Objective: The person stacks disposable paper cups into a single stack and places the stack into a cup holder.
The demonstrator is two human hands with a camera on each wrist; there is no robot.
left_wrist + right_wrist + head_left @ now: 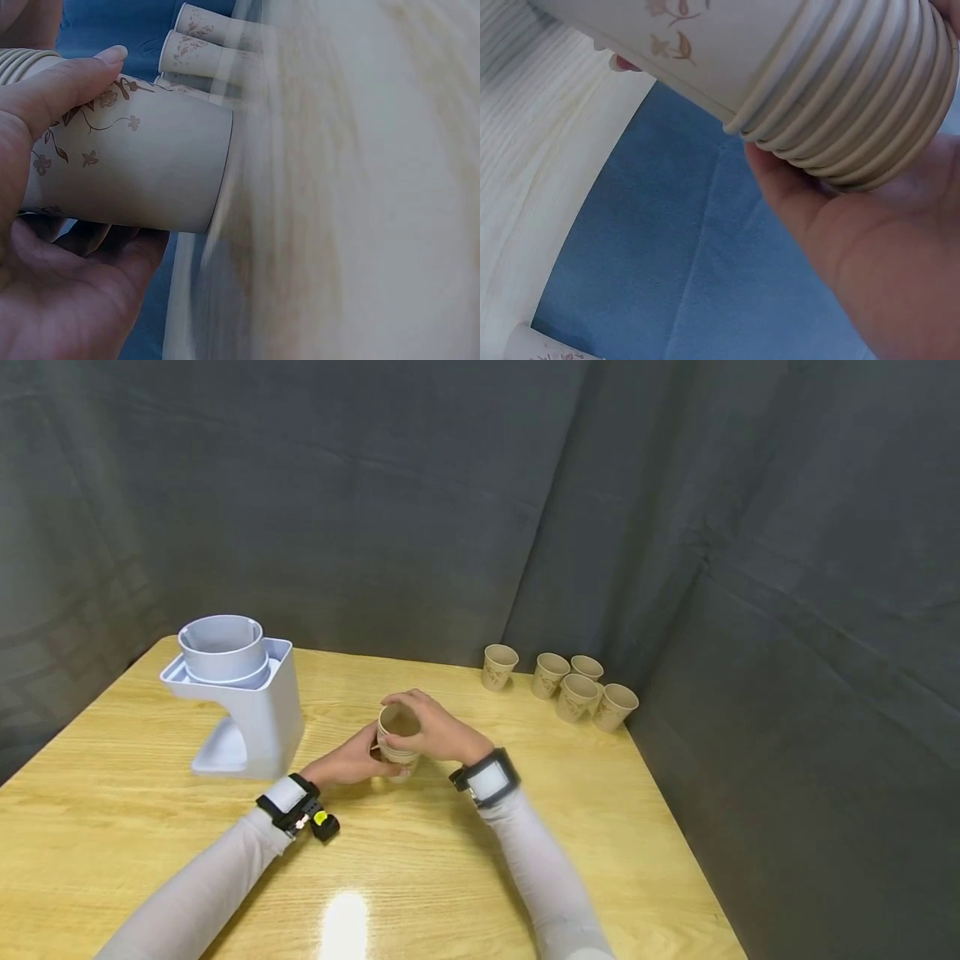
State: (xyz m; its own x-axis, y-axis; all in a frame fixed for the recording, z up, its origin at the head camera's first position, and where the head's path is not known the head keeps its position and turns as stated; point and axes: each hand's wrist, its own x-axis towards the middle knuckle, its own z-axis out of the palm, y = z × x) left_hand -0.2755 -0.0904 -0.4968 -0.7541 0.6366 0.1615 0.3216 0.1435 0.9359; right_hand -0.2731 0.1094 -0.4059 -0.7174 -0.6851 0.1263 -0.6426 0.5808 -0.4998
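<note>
A stack of nested paper cups (399,722) with a brown floral print stands near the middle of the table, mouths up. My left hand (356,758) grips the stack around its lower body, thumb on one side and fingers on the other. At the top, my right hand (435,728) holds the rims between thumb and fingers. In the right wrist view, several stacked rims (855,97) lie close together against the right hand (885,232). The left wrist view shows the left thumb across the printed cup wall (142,157); some fingers are hidden behind it.
On the left stands a white stand (270,718) bearing a round, open white container (222,647). Several single paper cups (577,697) stand upright at the back right, near the grey curtain (375,510). The wooden table (420,877) ends at the curtain on the right.
</note>
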